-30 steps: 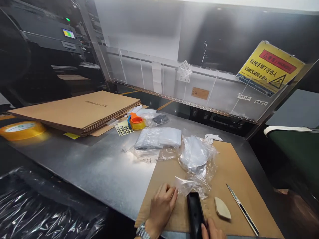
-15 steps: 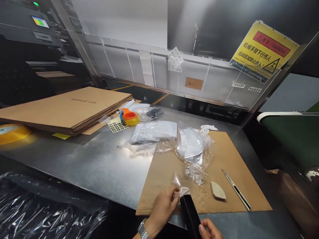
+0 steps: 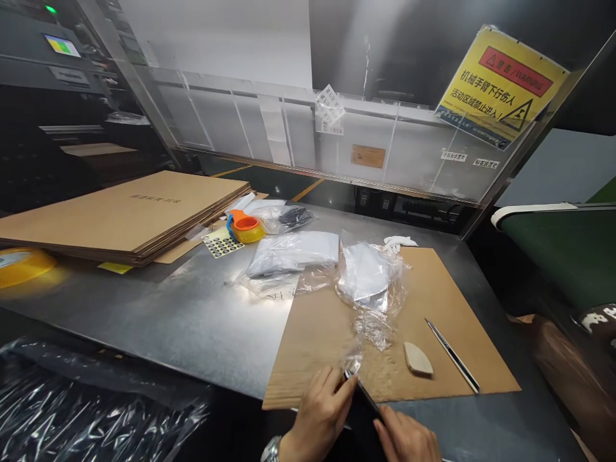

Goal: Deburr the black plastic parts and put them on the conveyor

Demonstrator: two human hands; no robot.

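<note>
At the front edge of the cardboard sheet, my left hand has its fingers closed on the far end of a long black bar. A small piece of clear plastic film shows just beyond those fingertips. Lower down, my right hand grips the bar's near part, which its fingers and the frame's bottom edge partly hide. To the right of my hands, a pale wedge-shaped block and a slim pen-like tool lie on the cardboard.
Clear bags with white contents lie ahead, beside another wrapped white bundle. An orange tape dispenser sits by a stack of flat cardboard on the metal table. Black plastic sheeting is at lower left.
My left hand has come down over the bar's far end. My right hand has moved up along the bar, and the bar has turned to show a narrower side. The view has shifted slightly.
</note>
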